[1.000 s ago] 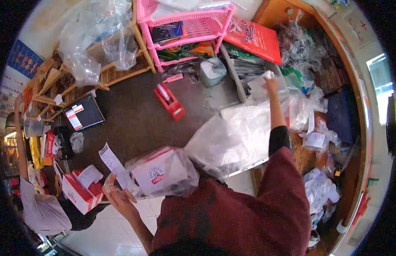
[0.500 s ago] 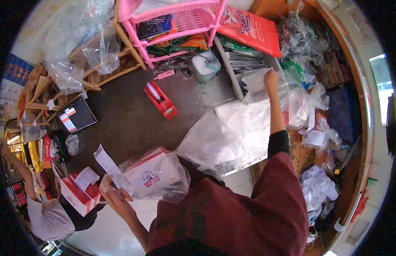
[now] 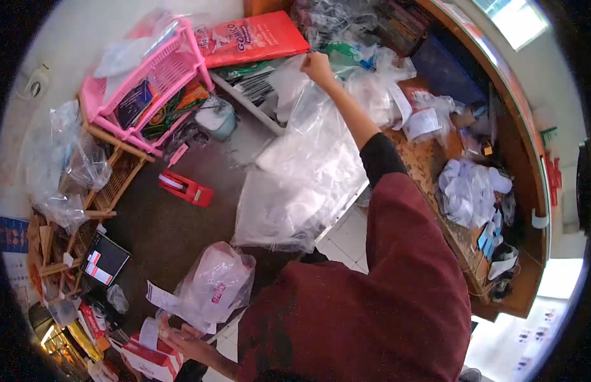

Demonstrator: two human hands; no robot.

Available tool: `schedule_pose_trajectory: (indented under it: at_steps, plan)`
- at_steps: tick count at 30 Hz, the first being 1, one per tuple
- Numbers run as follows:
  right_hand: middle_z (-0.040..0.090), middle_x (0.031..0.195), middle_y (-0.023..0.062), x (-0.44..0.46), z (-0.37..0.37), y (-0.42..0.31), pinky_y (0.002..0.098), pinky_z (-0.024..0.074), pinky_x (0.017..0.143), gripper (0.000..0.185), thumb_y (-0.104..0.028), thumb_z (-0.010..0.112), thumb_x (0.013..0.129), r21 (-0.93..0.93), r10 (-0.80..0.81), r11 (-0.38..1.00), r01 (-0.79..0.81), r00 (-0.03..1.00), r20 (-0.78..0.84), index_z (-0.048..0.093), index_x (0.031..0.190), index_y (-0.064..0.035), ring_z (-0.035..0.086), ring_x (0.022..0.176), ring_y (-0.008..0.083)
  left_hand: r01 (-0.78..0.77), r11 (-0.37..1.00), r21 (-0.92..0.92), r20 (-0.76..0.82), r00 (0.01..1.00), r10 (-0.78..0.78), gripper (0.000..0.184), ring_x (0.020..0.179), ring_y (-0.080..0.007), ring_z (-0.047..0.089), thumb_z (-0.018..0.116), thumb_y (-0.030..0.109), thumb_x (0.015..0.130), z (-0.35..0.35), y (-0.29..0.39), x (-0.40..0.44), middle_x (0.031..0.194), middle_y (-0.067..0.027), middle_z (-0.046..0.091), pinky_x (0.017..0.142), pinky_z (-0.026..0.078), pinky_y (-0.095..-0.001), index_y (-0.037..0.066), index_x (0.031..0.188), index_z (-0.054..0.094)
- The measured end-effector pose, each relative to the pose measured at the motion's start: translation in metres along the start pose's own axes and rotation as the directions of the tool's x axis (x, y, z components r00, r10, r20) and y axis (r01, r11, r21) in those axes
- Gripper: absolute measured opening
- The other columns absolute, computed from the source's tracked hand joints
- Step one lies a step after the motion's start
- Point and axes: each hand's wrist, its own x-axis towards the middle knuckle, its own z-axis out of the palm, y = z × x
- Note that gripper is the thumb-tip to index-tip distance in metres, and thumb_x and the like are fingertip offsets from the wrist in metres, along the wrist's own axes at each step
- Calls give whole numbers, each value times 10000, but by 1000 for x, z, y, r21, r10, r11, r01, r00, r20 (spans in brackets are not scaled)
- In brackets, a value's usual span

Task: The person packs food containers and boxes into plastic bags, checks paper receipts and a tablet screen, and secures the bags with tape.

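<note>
My right hand (image 3: pixel 316 67) is closed in a fist at the far end of a pile of clear plastic bags (image 3: pixel 308 165), on the film at the top of the pile. My left hand (image 3: pixel 183 339) is low on the left, palm partly up and fingers stretched. It is beside a bagged box (image 3: pixel 216 280), a white box with red print wrapped in clear plastic. A printed receipt (image 3: pixel 162 295) lies at that bag's left side. Just left of my fingers is a red-and-white box (image 3: pixel 150 360) with a curled paper slip (image 3: pixel 149 332) on it.
A red tape dispenser (image 3: pixel 185 188) lies on the dark table (image 3: pixel 149 248). A tub of white stuff (image 3: pixel 216 118), a pink rack (image 3: pixel 146 86) and a red packet (image 3: pixel 257 39) stand at the back. A tablet (image 3: pixel 104 258) is at left, bundled plastic (image 3: pixel 470 191) at right.
The view has turned, shifting the table things left and down. My left hand is now closer to the red-and-white box. The bagged box sits at a different angle; my right fist stays closed.
</note>
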Motion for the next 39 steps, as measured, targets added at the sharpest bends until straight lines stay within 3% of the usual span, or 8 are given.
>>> schedule_pose_trajectory:
  at_steps: [7, 11, 19, 21, 23, 34, 36, 39]
  plan:
    - [571, 612, 197, 8, -13, -14, 379, 470, 567, 123, -98, 617, 678, 37, 40, 999, -35, 986, -162, 588, 653, 18, 591, 587, 342, 38, 998, 49, -31, 999, -37, 313, 967, -290, 510, 434, 168, 871, -13, -14, -3, 1162, -164, 500, 753, 444, -369, 43, 1149, 506]
    - [580, 652, 199, 16, -50, -44, 384, 474, 581, 130, -101, 607, 709, 157, 54, 987, -31, 987, -150, 572, 689, 23, 592, 619, 349, -359, 913, 192, 25, 932, 361, 454, 480, -101, 356, 375, 359, 932, -15, -19, -10, 1050, -99, 529, 400, 275, -186, 2, 1213, 367]
    - [589, 632, 27, 23, -115, -127, 236, 460, 511, 185, -161, 666, 771, 567, 140, 822, -50, 983, -116, 584, 820, -3, 568, 569, 91, 236, 960, -148, -146, 955, -258, 328, 554, -105, 444, 407, 223, 917, -7, 25, -15, 935, -79, 543, 443, 333, -200, 7, 1164, 419]
    - [583, 658, 1, 21, -132, -158, 208, 442, 505, 218, -163, 653, 793, 556, 75, 830, -55, 997, -13, 583, 935, -13, 532, 577, 57, -234, 971, 55, -196, 951, 240, 272, 560, -99, 465, 411, 210, 917, -13, 8, -20, 817, -59, 540, 434, 356, -201, 22, 1110, 441]
    - [603, 698, 17, 17, -146, -188, 196, 441, 518, 214, -122, 614, 818, 570, 25, 820, -50, 998, 51, 574, 1001, -18, 544, 604, 51, 100, 957, -273, -54, 991, -119, 249, 594, -100, 484, 416, 195, 918, -13, 26, -22, 762, -59, 525, 423, 389, -213, 27, 1101, 443]
    - [582, 916, 129, -133, -192, -425, 386, 410, 889, 236, -20, 581, 759, 460, -374, 768, 446, 895, -242, 564, 994, -8, 547, 976, 315, 50, 949, -311, 211, 977, 18, 234, 407, -108, 470, 339, 183, 939, -29, 42, -33, 1147, -171, 528, 348, 394, -209, 24, 1097, 407]
    - [565, 991, 192, -206, -160, -463, 401, 412, 896, 325, -80, 543, 764, 808, -834, 355, 470, 549, 47, 507, 1073, 13, 553, 919, 350, 132, 922, -364, 220, 974, -53, 271, 412, -116, 475, 322, 192, 948, -29, 46, -35, 1074, -160, 554, 370, 411, -215, 30, 1157, 376]
    - [580, 961, 221, -308, -83, -452, 417, 487, 733, 206, -111, 468, 804, 832, -690, 538, 138, -495, 528, 554, 958, -5, 591, 868, 327, 175, 896, -407, 426, 905, 16, 364, 451, -145, 499, 382, 182, 932, -36, 26, -42, 724, -79, 535, 447, 444, -253, 42, 1262, 323]
